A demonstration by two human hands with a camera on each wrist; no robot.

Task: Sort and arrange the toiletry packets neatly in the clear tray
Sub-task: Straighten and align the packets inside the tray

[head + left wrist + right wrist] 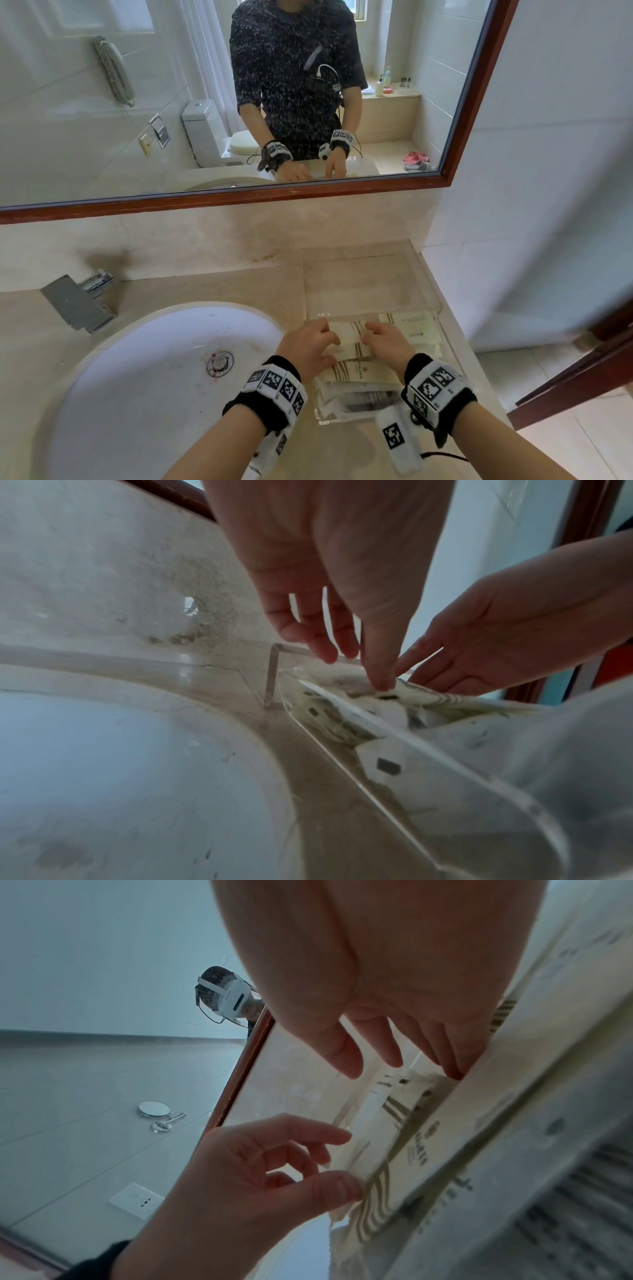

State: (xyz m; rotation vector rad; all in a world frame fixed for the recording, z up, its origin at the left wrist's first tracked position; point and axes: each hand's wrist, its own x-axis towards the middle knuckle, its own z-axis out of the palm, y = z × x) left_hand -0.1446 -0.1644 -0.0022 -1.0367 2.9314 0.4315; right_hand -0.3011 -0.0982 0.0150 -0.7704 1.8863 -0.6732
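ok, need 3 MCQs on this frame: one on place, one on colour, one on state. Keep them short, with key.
1. Where does the clear tray sit?
A. in the sink
B. on the counter right of the sink
C. on the floor

2. What colour is the mirror frame?
A. white
B. chrome
C. reddish brown

3. What are both hands doing?
A. resting on packets in the tray
B. turning the faucet
C. hanging idle at the sides

Key: 1 B, the tray stands on the beige counter beside the basin. 2 C, the wooden edge is reddish brown. 3 A, the left hand and right hand have fingertips on the striped packets.
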